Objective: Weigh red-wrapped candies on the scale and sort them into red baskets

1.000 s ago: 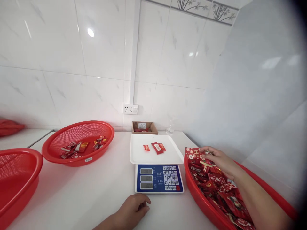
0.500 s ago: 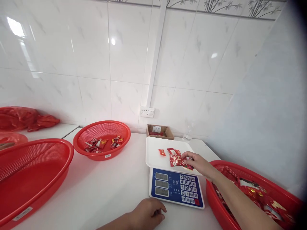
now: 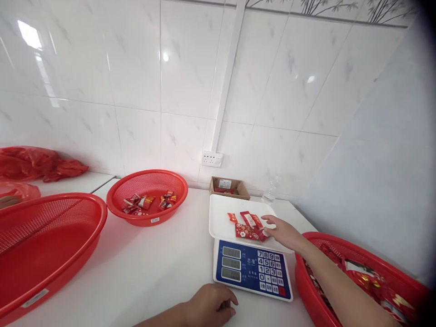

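Note:
My right hand (image 3: 284, 232) hovers over the right side of the white scale tray (image 3: 221, 222), fingers spread and holding nothing. Just left of its fingertips lies a red patterned packet (image 3: 247, 233), beside two smaller red candy packets (image 3: 245, 218) on the tray. The blue-faced digital scale (image 3: 252, 269) sits under the tray. My left hand (image 3: 211, 307) rests on the white table near the front edge, fingers curled loosely with nothing visible in them. A red basket (image 3: 405, 284) full of red packets sits at my right, under my right forearm.
A round red mesh basket (image 3: 147, 181) with several candy packets stands at the back left. A large red basket (image 3: 68, 236) fills the near left. A small cardboard box (image 3: 229, 187), a clear bottle (image 3: 269, 196) and a wall socket (image 3: 211, 159) are behind the scale. Red bags (image 3: 37, 162) lie far left.
My right hand carried a red patterned packet from the right basket to the scale tray and let it go there; fingers are now spread. The view swung right. My left hand stayed.

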`<action>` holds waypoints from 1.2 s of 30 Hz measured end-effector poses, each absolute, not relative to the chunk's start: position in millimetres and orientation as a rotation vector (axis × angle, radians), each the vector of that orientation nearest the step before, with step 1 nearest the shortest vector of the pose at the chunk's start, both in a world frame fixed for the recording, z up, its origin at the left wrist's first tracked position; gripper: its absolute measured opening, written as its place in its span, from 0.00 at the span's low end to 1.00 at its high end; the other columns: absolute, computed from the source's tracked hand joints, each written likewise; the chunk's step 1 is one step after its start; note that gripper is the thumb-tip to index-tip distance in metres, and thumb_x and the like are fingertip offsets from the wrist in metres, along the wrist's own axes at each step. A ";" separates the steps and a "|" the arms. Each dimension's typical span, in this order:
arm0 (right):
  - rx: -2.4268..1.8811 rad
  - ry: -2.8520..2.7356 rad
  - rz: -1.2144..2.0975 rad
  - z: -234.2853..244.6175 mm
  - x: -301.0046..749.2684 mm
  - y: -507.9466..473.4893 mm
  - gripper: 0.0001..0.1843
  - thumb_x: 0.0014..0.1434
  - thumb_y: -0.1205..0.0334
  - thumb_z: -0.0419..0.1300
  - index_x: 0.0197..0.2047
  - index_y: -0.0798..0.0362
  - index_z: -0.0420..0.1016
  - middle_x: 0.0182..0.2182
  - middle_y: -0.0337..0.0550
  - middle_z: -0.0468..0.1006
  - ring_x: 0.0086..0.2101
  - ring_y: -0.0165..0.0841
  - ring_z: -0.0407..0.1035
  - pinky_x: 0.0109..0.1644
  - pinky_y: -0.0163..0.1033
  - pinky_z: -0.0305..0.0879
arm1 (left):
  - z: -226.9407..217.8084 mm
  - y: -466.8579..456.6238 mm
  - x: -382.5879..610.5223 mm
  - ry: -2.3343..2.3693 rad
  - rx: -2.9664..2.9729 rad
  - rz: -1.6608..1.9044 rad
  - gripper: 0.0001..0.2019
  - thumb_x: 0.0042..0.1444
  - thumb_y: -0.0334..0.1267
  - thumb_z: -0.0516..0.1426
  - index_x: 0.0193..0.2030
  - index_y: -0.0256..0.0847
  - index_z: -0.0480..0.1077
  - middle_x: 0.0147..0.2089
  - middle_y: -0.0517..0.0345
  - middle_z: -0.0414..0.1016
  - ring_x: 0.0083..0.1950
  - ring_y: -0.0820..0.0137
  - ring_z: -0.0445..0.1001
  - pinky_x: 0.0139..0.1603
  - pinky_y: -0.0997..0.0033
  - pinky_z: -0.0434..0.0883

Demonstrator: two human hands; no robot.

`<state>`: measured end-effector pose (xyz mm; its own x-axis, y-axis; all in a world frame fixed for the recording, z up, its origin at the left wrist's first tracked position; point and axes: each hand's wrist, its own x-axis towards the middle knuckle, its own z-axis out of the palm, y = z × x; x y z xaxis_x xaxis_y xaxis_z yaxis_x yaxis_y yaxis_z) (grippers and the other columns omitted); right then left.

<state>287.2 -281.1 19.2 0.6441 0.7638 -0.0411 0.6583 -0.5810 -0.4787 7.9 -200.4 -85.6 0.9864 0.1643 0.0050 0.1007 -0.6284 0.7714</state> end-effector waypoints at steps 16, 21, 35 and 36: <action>-2.617 -1.443 0.438 -10.8 242.1 -247.4 0.34 0.61 0.40 0.37 0.67 0.41 0.40 0.67 0.40 0.32 0.63 0.44 0.22 0.62 0.60 0.32 | -88.5 -200.0 8.1 0.153 2.260 0.112 0.14 0.53 0.37 0.52 0.46 0.43 0.72 0.39 0.54 0.75 0.36 0.70 0.73 0.39 0.75 0.69; -2.686 -1.429 0.382 -4.8 248.9 -232.0 0.34 0.61 0.42 0.36 0.67 0.43 0.41 0.67 0.44 0.34 0.63 0.47 0.26 0.59 0.65 0.36 | -92.5 -198.7 10.1 0.139 2.266 0.108 0.14 0.54 0.38 0.52 0.46 0.43 0.72 0.39 0.54 0.75 0.36 0.69 0.73 0.38 0.75 0.69; -2.510 -1.493 0.176 1.8 246.3 -224.7 0.32 0.61 0.45 0.39 0.64 0.50 0.54 0.65 0.42 0.47 0.64 0.44 0.35 0.62 0.54 0.41 | -92.7 -196.3 14.6 0.150 2.281 0.042 0.15 0.51 0.34 0.54 0.46 0.40 0.73 0.37 0.54 0.76 0.34 0.70 0.73 0.36 0.76 0.69; -2.501 -1.459 0.144 7.2 255.4 -233.4 0.32 0.61 0.46 0.39 0.64 0.51 0.55 0.65 0.43 0.47 0.63 0.43 0.36 0.62 0.52 0.42 | -94.1 -196.2 14.7 0.149 2.279 0.046 0.15 0.51 0.34 0.54 0.46 0.41 0.73 0.37 0.54 0.76 0.34 0.70 0.73 0.36 0.76 0.69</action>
